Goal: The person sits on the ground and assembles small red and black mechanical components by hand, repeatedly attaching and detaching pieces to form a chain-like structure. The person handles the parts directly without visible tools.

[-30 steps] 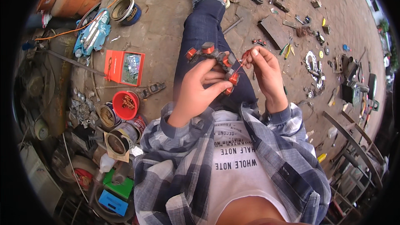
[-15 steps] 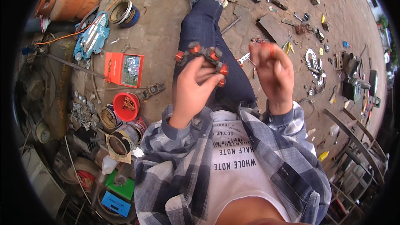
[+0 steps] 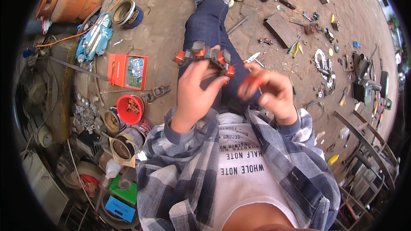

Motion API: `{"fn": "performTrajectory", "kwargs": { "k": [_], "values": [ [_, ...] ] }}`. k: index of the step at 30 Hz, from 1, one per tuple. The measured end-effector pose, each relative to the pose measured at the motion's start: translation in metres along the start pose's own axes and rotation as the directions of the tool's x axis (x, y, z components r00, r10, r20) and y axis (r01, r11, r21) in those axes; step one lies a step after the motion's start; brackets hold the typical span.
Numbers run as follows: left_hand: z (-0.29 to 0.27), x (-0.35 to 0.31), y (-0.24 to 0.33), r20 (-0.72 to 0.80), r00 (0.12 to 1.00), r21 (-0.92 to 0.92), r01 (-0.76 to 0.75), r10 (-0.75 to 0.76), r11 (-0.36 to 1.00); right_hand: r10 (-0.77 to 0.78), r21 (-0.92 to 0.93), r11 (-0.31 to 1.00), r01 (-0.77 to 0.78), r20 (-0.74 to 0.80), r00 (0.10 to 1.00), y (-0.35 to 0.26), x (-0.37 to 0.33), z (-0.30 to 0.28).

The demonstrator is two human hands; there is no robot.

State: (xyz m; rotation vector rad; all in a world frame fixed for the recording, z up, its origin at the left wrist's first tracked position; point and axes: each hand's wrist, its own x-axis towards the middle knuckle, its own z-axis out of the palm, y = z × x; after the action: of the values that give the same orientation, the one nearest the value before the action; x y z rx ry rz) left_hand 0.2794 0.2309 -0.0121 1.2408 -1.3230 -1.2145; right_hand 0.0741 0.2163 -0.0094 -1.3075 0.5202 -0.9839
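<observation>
My left hand (image 3: pixel 193 96) is closed around a curved black-and-red segmented part (image 3: pixel 209 53), holding it above my thighs. Dark blocks and orange-red pieces alternate along its arc. To the right, my right hand (image 3: pixel 272 90) has its fingers bent in, with a small red piece (image 3: pixel 252 81) at the fingertips. Motion smears that piece, so its kind cannot be made out. A gap separates the two hands. Beyond the right hand, a pointed light metal tool (image 3: pixel 252 57) shows beside my leg, and a small red-and-black part (image 3: pixel 265 41) lies on the ground.
On my left stand a red bucket (image 3: pixel 118 110) with coppery scraps, a red box (image 3: pixel 117 72) holding circuit boards, open cans and an orange gas cylinder (image 3: pixel 77 0). Pliers (image 3: pixel 295 48), a dark metal plate (image 3: pixel 278 31) and scattered tools lie right. Curved metal bars (image 3: pixel 364 137) stand at lower right.
My right hand has come down and left, toward the left hand, with the red piece at its fingers. The left hand and its part have barely shifted.
</observation>
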Motion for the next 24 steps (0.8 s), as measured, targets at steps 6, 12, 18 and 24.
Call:
{"fn": "performTrajectory", "kwargs": {
  "k": [6,12,18,24],
  "values": [
    [0.000,0.000,0.007,0.086,0.996,-0.229,0.040,-0.021,0.973,0.076,-0.140,0.985,-0.102,-0.178,0.981,0.007,0.015,0.007],
    [-0.008,-0.001,-0.002,-0.049,0.999,-0.080,0.011,-0.015,0.997,-0.038,-0.794,0.606,-0.043,-0.082,0.996,0.009,0.006,0.028],
    [0.001,-0.001,-0.008,-0.124,0.992,0.104,-0.003,0.016,0.995,-0.016,-0.752,0.650,-0.109,-0.156,0.988,0.000,0.005,0.025],
    [-0.007,-0.001,-0.002,0.142,0.966,-0.233,0.243,-0.215,0.942,-0.183,-0.938,0.336,-0.087,-0.155,0.971,-0.007,0.023,-0.008]
  ]
}}
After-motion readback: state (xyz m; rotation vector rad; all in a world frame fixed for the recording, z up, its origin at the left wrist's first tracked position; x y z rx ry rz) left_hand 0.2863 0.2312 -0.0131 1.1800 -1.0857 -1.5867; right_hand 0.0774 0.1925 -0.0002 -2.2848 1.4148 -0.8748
